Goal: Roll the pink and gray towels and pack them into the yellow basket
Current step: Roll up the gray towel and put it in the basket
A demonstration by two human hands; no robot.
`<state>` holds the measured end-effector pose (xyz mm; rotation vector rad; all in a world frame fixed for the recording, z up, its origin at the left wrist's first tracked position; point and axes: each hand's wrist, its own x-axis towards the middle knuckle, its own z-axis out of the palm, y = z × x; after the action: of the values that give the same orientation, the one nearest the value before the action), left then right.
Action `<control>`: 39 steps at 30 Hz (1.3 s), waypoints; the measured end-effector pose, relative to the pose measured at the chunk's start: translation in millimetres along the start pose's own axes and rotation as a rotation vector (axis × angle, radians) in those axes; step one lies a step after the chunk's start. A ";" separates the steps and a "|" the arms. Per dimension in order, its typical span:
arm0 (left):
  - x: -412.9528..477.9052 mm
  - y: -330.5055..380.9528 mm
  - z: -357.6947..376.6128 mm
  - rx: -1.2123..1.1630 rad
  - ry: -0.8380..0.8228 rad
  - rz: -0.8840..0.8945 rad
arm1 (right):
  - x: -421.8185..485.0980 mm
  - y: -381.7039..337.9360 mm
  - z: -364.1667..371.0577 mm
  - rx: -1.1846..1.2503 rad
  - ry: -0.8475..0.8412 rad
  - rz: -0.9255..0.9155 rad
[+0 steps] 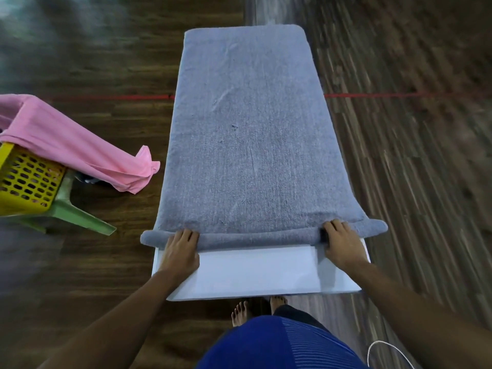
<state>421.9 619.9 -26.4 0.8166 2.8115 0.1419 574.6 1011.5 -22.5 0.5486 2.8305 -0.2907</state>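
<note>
Gray towel (247, 134), a thick rectangular terry cloth with a nubby, slightly linty pile, is being rolled from its near edge. The left hand (181, 253) and the right hand (342, 245) each grasp the started roll, fingers curled over its top, one hand near each end. The roll between and just past the hands is a narrow, soft cylinder, about one turn thick, with rounded ends that stick out beyond each hand.

Beyond the fingers, the rest of the gray towel lies flat and mostly smooth, with a few faint creases. It covers the white, smooth, flat-topped rectangular desk (255, 272) to the far end. Only a bare strip of the desk shows, on the near side of the hands and under the wrists.

Well to the left of the left hand, the pink towel (66, 139), a thinner, smoother cloth, is unrolled. It drapes in loose folds over the rim of the yellow perforated plastic basket (26, 182), with one crumpled end hanging toward the desk. The basket stands on a green plastic stool (77, 211). Its inside is mostly hidden.

Task status, as judged: rolling of the gray towel has only begun, and almost its whole length is left to roll. The pink towel is not yet rolled. No rolled towel is visibly packed.

Around everything lies a dark wood-plank floor (106, 62) crossed by a thin red line (386, 95).
</note>
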 end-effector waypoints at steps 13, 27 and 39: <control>11.5 -1.8 -10.4 0.011 -0.106 -0.070 | 17.5 5.4 -19.8 -0.130 -0.180 0.026; -0.2 -9.0 3.1 0.011 -0.002 0.038 | 6.6 1.8 5.6 0.015 0.036 -0.040; 12.0 -10.1 -13.3 -0.096 -0.114 -0.084 | 22.7 10.2 -20.1 -0.088 -0.276 0.090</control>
<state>403.7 617.5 -17.0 0.6621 2.7037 0.2088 554.2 1033.3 -11.1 0.5680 2.5319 -0.2064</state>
